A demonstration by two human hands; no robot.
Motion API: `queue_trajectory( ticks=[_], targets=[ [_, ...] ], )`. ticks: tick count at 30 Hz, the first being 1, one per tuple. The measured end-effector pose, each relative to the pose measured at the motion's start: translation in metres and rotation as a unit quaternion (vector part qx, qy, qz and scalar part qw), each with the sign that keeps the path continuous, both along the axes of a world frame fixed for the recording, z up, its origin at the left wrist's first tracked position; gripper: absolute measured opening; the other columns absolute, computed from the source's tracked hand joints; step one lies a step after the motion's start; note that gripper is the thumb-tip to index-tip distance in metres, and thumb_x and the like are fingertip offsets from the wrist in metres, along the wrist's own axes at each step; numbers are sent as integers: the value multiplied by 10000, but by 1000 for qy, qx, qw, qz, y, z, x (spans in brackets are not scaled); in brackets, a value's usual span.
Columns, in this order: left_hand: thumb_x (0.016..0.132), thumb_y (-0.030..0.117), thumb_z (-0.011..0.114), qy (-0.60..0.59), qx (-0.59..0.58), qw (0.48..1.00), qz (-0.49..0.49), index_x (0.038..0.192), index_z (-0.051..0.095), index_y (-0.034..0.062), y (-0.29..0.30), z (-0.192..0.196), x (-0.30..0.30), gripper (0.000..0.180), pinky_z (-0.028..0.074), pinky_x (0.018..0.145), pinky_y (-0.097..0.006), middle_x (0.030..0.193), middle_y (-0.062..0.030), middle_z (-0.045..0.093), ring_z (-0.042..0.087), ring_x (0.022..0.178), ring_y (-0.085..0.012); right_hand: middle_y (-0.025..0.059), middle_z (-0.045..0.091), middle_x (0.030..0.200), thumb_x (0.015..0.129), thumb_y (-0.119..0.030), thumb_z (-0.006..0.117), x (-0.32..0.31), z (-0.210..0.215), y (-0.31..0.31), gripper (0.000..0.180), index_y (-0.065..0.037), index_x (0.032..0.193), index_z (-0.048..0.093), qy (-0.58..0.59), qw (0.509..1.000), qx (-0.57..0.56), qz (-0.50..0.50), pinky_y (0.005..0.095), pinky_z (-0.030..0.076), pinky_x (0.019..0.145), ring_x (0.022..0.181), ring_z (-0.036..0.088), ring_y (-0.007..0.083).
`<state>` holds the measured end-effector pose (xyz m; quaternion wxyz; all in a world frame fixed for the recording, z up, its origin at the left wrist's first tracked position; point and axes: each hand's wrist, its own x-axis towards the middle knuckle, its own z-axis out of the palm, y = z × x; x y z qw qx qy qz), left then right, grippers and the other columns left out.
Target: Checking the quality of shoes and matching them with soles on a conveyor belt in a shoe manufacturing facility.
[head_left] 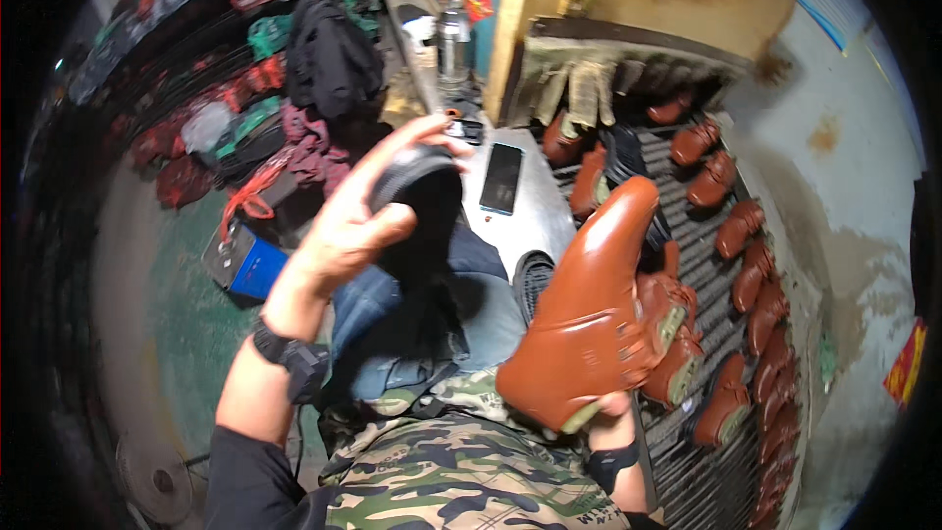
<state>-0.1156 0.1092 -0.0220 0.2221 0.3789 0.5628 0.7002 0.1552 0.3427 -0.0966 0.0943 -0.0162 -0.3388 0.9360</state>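
Note:
My left hand [358, 221] is raised over my lap, fingers wrapped around a black shoe sole [420, 211] with a ridged rim. My right hand [613, 406], mostly hidden, grips a glossy brown leather shoe upper [584, 309] by its heel end, toe pointing up and away. Pale material shows at the opening of the upper. A second black sole [533, 283] lies between my lap and the brown upper. Sole and upper are held apart from each other.
To the right, several brown shoe uppers [738, 228] lie on a slatted conveyor [687, 476]. Ahead, a phone [501, 180] rests on a metal surface [535, 211], with a clear bottle [453, 44] behind. Gloves [586, 93] hang nearby. At left are a blue box [257, 265] and a loaded rack [196, 118].

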Motion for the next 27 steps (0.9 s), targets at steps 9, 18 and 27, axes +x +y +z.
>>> queue_trajectory(
  ticks=[9,18,27],
  targets=[
    [864,746,568,-298,103,938,-145,1628,253,64,15,-54,14,1071,390,1192,-415,1479,-132,542,524,1378,-238,257,353,1570,641,-341,981,-15,-37,-69,1406,-110,1634,14,55,879,473,-3,514,402,1173,1401,475,395],
    [968,772,308,-143,24,973,-177,1626,276,42,15,-39,12,983,339,1209,-389,1500,-130,534,491,1396,-221,236,334,1588,611,-269,994,-16,-40,-69,1500,-196,1630,-104,47,866,494,65,504,366,1201,1442,439,384],
    [1064,639,345,-140,-29,972,-186,1623,324,82,14,-34,15,789,258,1236,-381,1603,-115,415,410,1457,-217,207,407,1560,606,-205,987,-24,-22,-67,1478,-271,1630,-76,42,860,502,79,506,394,1184,1410,487,368]
  ],
)
